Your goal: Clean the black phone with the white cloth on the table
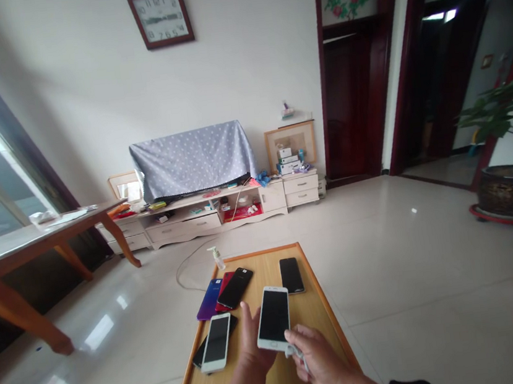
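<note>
A white smartphone (273, 317) with a dark screen is held tilted above the table's near part. My right hand (319, 359) grips its lower right corner, the thumb on the front edge. A small white item (296, 354), perhaps a cloth or cable, also sits among those fingers; its kind is unclear. My left hand (254, 335) is at the phone's left side with the thumb raised and apart. Its other fingers are partly hidden behind the phone, so contact is unclear. Left of it, another white smartphone (217, 343) lies over a dark one.
On the wooden table (256, 263) lie a black phone (235, 288), a red phone (224, 286), a blue-purple phone (210, 299) and a dark phone (292, 275) at right. A pump bottle (218, 258) stands at the far left corner. Beyond is a low cabinet (183, 227).
</note>
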A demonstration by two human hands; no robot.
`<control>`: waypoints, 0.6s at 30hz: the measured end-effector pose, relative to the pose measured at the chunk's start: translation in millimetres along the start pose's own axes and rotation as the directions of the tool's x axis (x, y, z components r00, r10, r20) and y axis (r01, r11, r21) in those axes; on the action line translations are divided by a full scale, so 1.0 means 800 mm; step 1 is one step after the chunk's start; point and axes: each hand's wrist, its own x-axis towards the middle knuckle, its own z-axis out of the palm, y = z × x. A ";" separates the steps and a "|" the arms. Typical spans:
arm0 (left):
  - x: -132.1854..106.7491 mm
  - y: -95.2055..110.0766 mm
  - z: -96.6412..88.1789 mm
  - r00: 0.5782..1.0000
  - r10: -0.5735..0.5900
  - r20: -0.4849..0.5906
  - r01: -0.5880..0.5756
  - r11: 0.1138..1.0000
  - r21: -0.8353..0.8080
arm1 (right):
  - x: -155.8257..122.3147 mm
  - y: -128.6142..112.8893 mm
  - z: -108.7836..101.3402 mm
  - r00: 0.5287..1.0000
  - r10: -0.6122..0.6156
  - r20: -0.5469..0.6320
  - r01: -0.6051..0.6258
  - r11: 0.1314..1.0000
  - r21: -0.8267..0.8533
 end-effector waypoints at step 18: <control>0.124 -0.041 -0.011 0.952 0.215 -0.219 -0.079 0.861 0.502 | 0.139 -0.029 -0.093 0.933 -0.103 -0.346 -0.008 0.952 -0.304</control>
